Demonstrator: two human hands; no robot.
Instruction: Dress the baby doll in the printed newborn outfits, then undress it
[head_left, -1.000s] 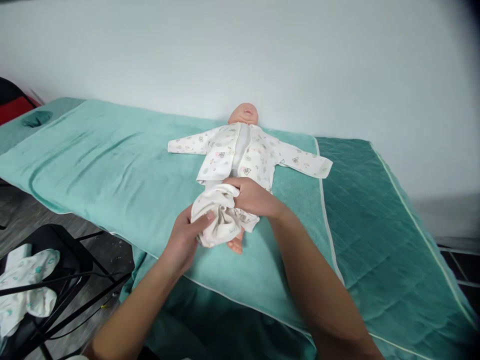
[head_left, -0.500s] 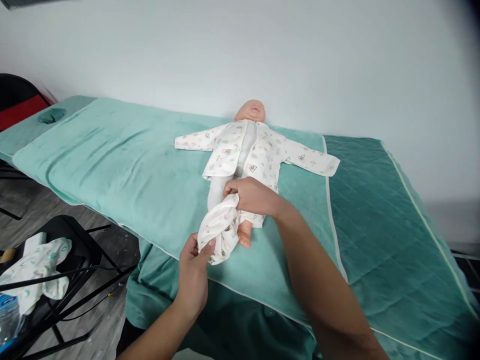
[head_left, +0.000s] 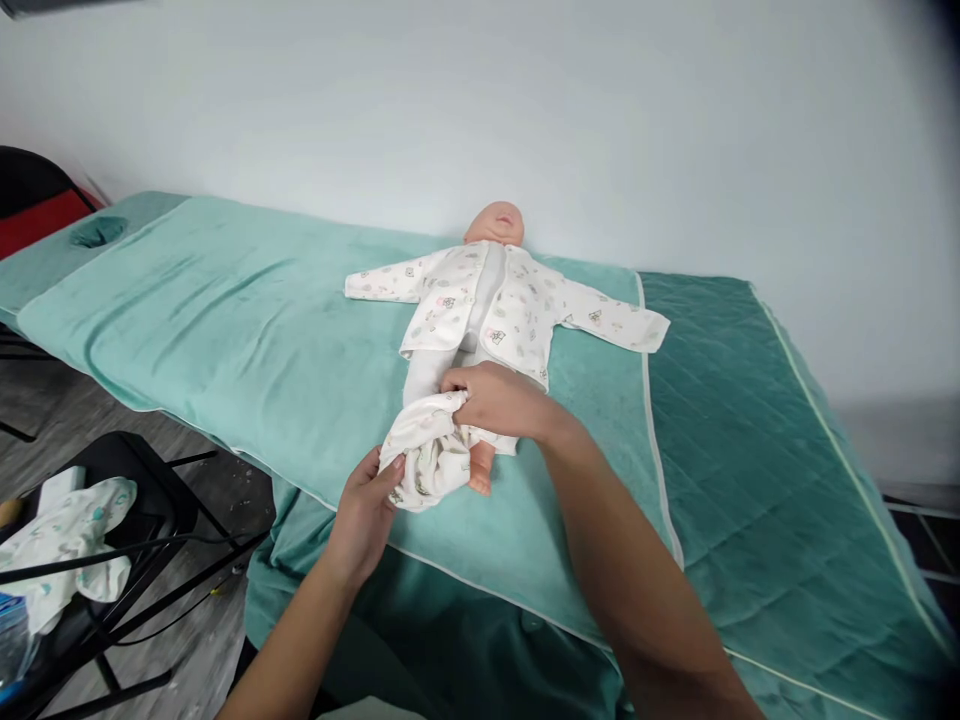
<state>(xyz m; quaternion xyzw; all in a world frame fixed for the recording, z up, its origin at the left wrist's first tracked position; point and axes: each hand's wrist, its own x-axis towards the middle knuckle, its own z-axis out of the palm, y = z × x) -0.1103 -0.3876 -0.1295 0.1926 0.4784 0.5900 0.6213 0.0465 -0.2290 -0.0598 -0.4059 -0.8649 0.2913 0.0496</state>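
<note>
A baby doll [head_left: 495,222] lies on its back on the green-covered bed, head toward the wall. It wears a white printed jacket [head_left: 517,300], open down the front with the sleeves spread. White printed baby pants [head_left: 431,465] are bunched around the lower part of the doll's leg on the left. My left hand [head_left: 366,510] pinches the pants at their lower left edge. Closed on their upper edge, my right hand [head_left: 495,402] sits between the doll's legs. One bare foot [head_left: 481,468] shows beside the bunched cloth; the other foot is hidden in it.
A light green sheet [head_left: 225,310] covers the bed, with a darker quilted cover [head_left: 765,480] at right. A white wall stands behind. At lower left a black folding chair [head_left: 150,490] holds printed cloth [head_left: 82,530]. A face hole [head_left: 99,231] is at the bed's left end.
My left hand has moved up and slightly left, drawing the bunched pants higher over the doll's leg on the left. My right hand keeps its grip. The view has shifted slightly.
</note>
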